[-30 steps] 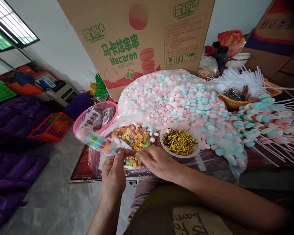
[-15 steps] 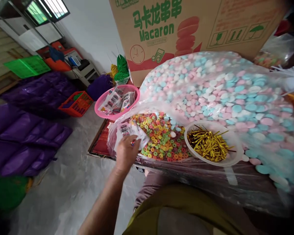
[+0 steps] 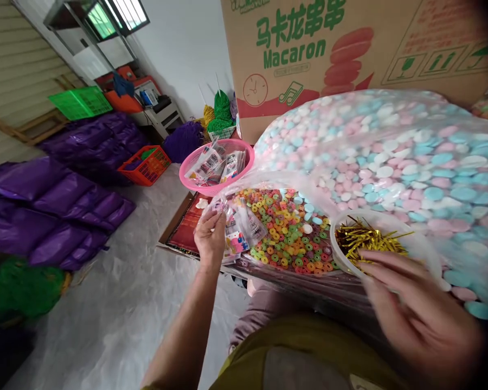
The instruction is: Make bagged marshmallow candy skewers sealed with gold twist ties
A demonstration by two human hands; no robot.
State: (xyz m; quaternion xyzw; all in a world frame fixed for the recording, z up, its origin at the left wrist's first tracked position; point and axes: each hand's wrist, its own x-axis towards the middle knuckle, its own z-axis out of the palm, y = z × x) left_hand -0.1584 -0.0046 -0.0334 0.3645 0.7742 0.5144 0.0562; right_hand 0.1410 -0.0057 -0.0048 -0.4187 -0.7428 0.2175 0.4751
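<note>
My left hand (image 3: 210, 236) is closed on a clear plastic packet (image 3: 239, 230) with printed labels, holding it over the edge of a pile of colourful ring candies (image 3: 288, 227). My right hand (image 3: 415, 309) is blurred in the lower right, fingers spread and apart, nothing in it, just below a white bowl of gold twist ties (image 3: 366, 241). A big clear bag of pink, blue and white round candies (image 3: 390, 157) fills the right side behind the bowl.
A pink basket (image 3: 195, 181) holds more clear packets. A large "Macaron" cardboard box (image 3: 350, 43) stands behind. On the floor at left lie purple bags (image 3: 57, 200), a red crate (image 3: 146, 165) and a green crate (image 3: 79, 102).
My view has swung left. My left hand lifted a clear packet off the ring candies. My right hand, out of view half a second ago, has come back in at the lower right.
</note>
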